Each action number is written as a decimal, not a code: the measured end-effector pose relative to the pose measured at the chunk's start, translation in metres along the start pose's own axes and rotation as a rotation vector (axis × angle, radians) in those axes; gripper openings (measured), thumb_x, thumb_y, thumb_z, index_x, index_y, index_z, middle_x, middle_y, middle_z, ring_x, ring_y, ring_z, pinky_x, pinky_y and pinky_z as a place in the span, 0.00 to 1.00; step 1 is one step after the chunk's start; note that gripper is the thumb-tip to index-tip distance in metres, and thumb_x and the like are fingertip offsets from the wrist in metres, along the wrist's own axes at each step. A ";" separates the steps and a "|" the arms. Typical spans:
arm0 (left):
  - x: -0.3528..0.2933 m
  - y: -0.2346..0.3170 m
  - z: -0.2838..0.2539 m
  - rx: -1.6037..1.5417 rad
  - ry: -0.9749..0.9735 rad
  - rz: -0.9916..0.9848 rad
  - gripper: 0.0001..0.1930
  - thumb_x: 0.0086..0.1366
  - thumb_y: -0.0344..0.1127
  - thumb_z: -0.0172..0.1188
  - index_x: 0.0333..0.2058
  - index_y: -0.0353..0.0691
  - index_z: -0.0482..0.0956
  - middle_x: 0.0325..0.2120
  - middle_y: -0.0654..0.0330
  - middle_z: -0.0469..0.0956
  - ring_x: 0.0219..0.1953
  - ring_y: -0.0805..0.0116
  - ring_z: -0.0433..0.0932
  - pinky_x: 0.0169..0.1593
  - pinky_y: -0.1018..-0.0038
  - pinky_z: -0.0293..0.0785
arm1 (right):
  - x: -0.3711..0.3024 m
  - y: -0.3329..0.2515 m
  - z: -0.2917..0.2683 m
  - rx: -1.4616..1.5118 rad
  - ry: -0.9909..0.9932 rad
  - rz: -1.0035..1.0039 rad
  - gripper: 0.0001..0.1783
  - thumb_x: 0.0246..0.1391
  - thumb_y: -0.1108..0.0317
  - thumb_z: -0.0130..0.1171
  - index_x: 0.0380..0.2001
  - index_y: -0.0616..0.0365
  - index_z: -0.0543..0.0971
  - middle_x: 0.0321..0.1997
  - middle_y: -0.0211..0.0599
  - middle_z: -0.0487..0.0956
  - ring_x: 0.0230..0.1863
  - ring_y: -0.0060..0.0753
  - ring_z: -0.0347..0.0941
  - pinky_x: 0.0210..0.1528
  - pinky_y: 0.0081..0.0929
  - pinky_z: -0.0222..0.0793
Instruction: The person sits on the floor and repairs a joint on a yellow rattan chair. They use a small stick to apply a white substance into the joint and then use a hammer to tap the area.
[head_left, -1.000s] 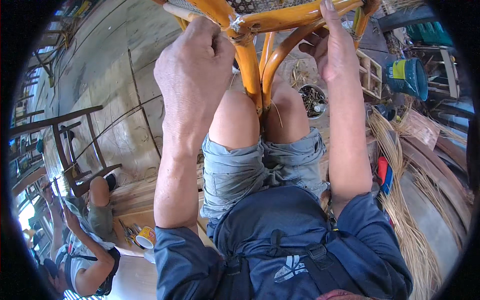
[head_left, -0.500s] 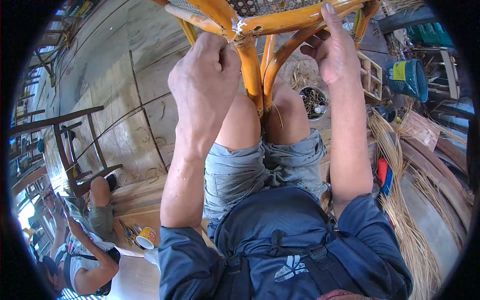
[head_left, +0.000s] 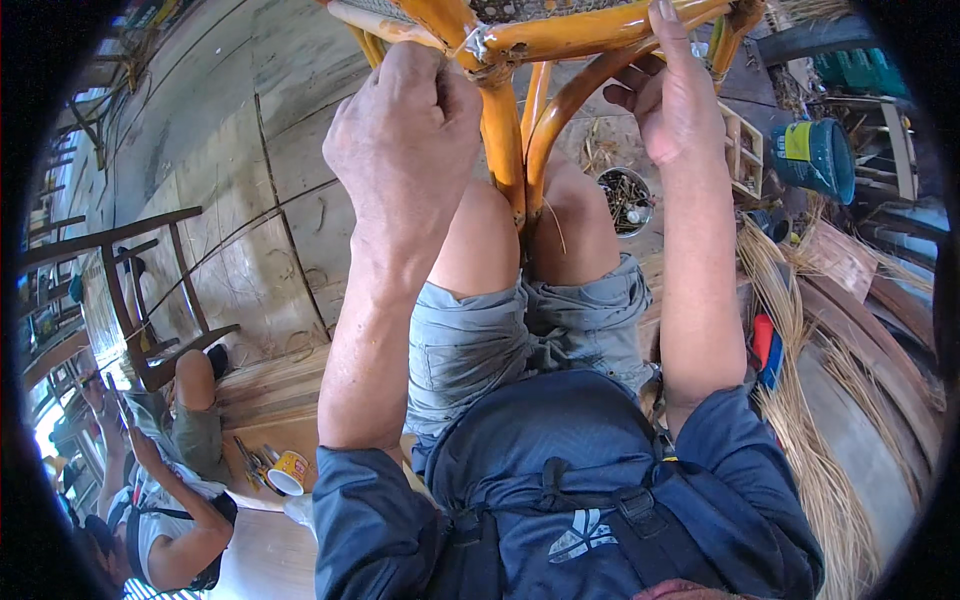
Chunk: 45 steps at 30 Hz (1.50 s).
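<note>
A glossy orange-brown rattan chair frame (head_left: 570,38) fills the top middle, and its legs run down between my knees. Behind the front rail a bit of woven cane panel (head_left: 520,12) shows. A pale wrapping (head_left: 477,42) sits at the left corner joint. Just left of that joint my left hand (head_left: 400,140) is closed in a fist; whatever its fingers hold is hidden. My right hand (head_left: 680,105) grips the rail's right part, thumb stretched up across its front and fingers curled below and behind it.
A round container of scraps (head_left: 625,200) stands beyond my right knee, near a teal bucket (head_left: 815,160). Long straw-coloured strands (head_left: 820,480) lie at my right. On the left are a dark wooden frame (head_left: 120,240), a yellow-and-white cup (head_left: 288,473), hand tools (head_left: 255,462) and another person (head_left: 180,520).
My left fist has shifted slightly up and to the left. The right hand keeps its hold on the rail, and the view has moved a little.
</note>
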<state>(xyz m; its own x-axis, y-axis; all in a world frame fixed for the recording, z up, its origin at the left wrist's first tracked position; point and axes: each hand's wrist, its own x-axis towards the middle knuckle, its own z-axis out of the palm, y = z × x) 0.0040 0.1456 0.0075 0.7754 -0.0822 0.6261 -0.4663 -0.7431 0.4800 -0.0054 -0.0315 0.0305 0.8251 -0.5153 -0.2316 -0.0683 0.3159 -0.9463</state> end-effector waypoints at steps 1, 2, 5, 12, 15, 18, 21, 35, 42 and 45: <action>0.001 0.000 0.001 0.006 -0.021 -0.016 0.05 0.55 0.32 0.59 0.24 0.41 0.72 0.17 0.55 0.75 0.22 0.53 0.76 0.28 0.62 0.73 | -0.003 -0.003 0.003 -0.004 0.027 -0.009 0.27 0.53 0.43 0.62 0.46 0.51 0.73 0.37 0.32 0.75 0.36 0.31 0.74 0.37 0.31 0.72; 0.002 0.001 0.002 0.012 -0.042 -0.031 0.05 0.55 0.32 0.59 0.24 0.41 0.72 0.17 0.55 0.74 0.22 0.53 0.76 0.28 0.63 0.73 | 0.002 -0.001 -0.002 -0.002 0.002 0.014 0.27 0.53 0.43 0.62 0.45 0.51 0.73 0.37 0.32 0.75 0.36 0.31 0.74 0.36 0.31 0.72; -0.001 0.001 0.002 0.032 -0.070 -0.020 0.04 0.54 0.31 0.59 0.24 0.41 0.73 0.17 0.55 0.74 0.22 0.53 0.76 0.28 0.63 0.72 | 0.012 0.003 -0.011 0.001 -0.048 0.055 0.26 0.53 0.43 0.62 0.45 0.51 0.72 0.36 0.33 0.75 0.35 0.31 0.74 0.34 0.30 0.73; -0.003 0.003 -0.002 -0.025 -0.018 -0.038 0.05 0.54 0.32 0.58 0.23 0.40 0.73 0.18 0.54 0.75 0.23 0.51 0.76 0.28 0.61 0.72 | 0.006 0.003 -0.009 0.018 -0.066 0.022 0.26 0.52 0.43 0.62 0.43 0.51 0.72 0.36 0.33 0.75 0.34 0.31 0.75 0.31 0.29 0.74; 0.003 0.006 -0.003 -0.003 -0.051 -0.056 0.05 0.55 0.32 0.58 0.24 0.40 0.73 0.18 0.53 0.75 0.23 0.50 0.77 0.28 0.61 0.73 | 0.007 0.002 -0.010 0.018 -0.071 0.014 0.26 0.52 0.43 0.62 0.43 0.51 0.72 0.36 0.33 0.75 0.34 0.31 0.75 0.31 0.29 0.74; 0.001 0.002 0.000 0.015 -0.057 -0.076 0.06 0.55 0.33 0.59 0.24 0.40 0.73 0.18 0.53 0.75 0.23 0.50 0.77 0.27 0.60 0.73 | 0.004 0.002 -0.004 0.019 -0.052 0.010 0.25 0.53 0.43 0.62 0.43 0.51 0.72 0.35 0.33 0.76 0.34 0.31 0.75 0.31 0.30 0.73; 0.000 0.005 0.002 0.008 -0.040 -0.082 0.06 0.55 0.33 0.59 0.24 0.40 0.73 0.18 0.52 0.75 0.23 0.50 0.77 0.27 0.60 0.72 | 0.015 0.005 -0.011 0.028 -0.014 0.035 0.25 0.53 0.43 0.62 0.43 0.51 0.72 0.35 0.32 0.75 0.33 0.31 0.75 0.31 0.30 0.72; -0.003 0.003 -0.002 0.001 -0.119 -0.148 0.06 0.58 0.34 0.59 0.28 0.38 0.77 0.22 0.52 0.77 0.25 0.58 0.79 0.32 0.67 0.74 | 0.004 0.004 -0.005 0.022 -0.041 0.010 0.25 0.52 0.43 0.62 0.41 0.52 0.73 0.33 0.33 0.74 0.32 0.31 0.74 0.30 0.30 0.71; -0.009 0.012 -0.017 -0.047 -0.053 -0.237 0.06 0.59 0.33 0.58 0.29 0.37 0.78 0.24 0.52 0.76 0.24 0.59 0.77 0.31 0.69 0.73 | 0.021 0.017 -0.043 -0.037 -0.127 0.041 0.30 0.53 0.43 0.60 0.48 0.56 0.71 0.38 0.37 0.76 0.36 0.32 0.74 0.34 0.31 0.69; -0.029 0.003 -0.027 -0.108 0.024 -0.427 0.10 0.63 0.34 0.57 0.37 0.31 0.78 0.29 0.55 0.78 0.31 0.69 0.76 0.37 0.73 0.73 | -0.004 0.033 -0.092 -0.189 -0.051 -0.007 0.27 0.55 0.45 0.59 0.44 0.57 0.73 0.35 0.33 0.76 0.35 0.25 0.72 0.31 0.24 0.65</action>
<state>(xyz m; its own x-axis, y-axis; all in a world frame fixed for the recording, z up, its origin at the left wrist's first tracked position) -0.0316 0.1636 0.0079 0.8990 0.2336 0.3705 -0.1487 -0.6329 0.7598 -0.0627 -0.0921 -0.0210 0.8528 -0.4745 -0.2181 -0.1628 0.1552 -0.9744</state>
